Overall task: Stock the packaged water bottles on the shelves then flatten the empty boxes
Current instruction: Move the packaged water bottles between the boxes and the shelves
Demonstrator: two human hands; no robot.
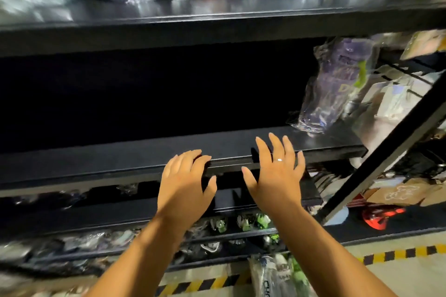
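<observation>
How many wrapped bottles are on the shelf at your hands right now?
1: a purple bottle, tilted, at the right end of the shelf. The dark back could hide more.

Little can be read. The purple water bottle wrapped in clear plastic (337, 84), tilted at the right end of the middle shelf, bears a yellow "D"; the rest of its print is blurred. Nearer, at the lower edge, a clear-wrapped pale bottle pack (270, 279) shows dark sideways letters that look like "CUE", cut off.
</observation>
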